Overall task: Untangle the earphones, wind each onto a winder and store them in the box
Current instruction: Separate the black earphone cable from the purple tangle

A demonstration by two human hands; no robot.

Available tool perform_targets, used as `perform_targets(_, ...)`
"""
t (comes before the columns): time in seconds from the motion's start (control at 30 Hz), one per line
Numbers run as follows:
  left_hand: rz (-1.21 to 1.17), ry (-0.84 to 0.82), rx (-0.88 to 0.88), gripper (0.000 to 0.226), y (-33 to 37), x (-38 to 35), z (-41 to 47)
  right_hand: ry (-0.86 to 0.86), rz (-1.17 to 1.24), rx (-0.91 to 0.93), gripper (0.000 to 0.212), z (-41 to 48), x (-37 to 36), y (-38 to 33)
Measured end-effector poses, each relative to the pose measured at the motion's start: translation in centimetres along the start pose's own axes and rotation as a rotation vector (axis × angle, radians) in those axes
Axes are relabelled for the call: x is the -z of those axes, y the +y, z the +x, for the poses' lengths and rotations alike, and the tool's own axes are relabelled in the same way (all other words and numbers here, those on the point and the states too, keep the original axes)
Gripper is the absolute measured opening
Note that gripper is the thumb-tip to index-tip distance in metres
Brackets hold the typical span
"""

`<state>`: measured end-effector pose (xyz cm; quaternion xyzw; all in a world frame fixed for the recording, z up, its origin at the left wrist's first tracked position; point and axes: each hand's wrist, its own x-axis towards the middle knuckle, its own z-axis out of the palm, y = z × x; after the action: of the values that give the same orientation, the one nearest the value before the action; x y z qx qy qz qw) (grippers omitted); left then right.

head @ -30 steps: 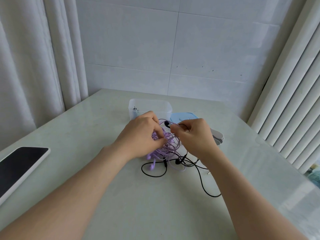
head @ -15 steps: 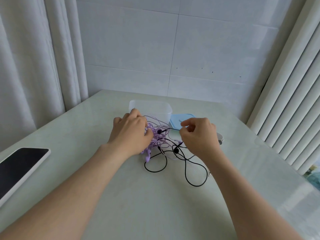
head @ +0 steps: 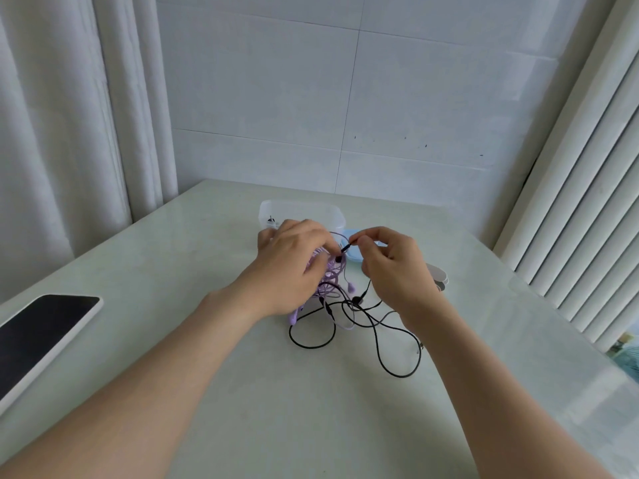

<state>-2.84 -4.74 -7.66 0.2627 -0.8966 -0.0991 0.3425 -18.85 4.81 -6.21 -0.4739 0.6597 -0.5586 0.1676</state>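
Head cam: I see left hand (head: 294,267) gripping the purple earphones (head: 328,288) bundle, and right hand (head: 394,271) pinching a lead of the black earphones (head: 357,300) just beside it. Both cords are tangled on the table (head: 207,375) in front of the clear box (head: 337,216). Blue lid (head: 354,255) and winders (head: 439,276) are right of the box, phone (head: 41,326) far left.

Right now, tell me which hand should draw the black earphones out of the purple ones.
Right. The right hand pinches an end of the black earphones and has room to pull away; the left hand grips the purple earphones, better used as an anchor.
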Motion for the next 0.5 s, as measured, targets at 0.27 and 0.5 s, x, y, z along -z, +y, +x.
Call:
perform_targets(0.27, 0.015, -0.116, 0.017, 0.044, 0.3, -0.11, -0.36, 0.027, 0.087, 0.059, 0.019, -0.22, -0.13, -0.72)
perform_targets(0.5, 0.003, -0.171, -0.003, 0.046, 0.5, 0.21, -0.7, 0.046, 0.095, 0.029, 0.024, -0.23, 0.27, -0.91)
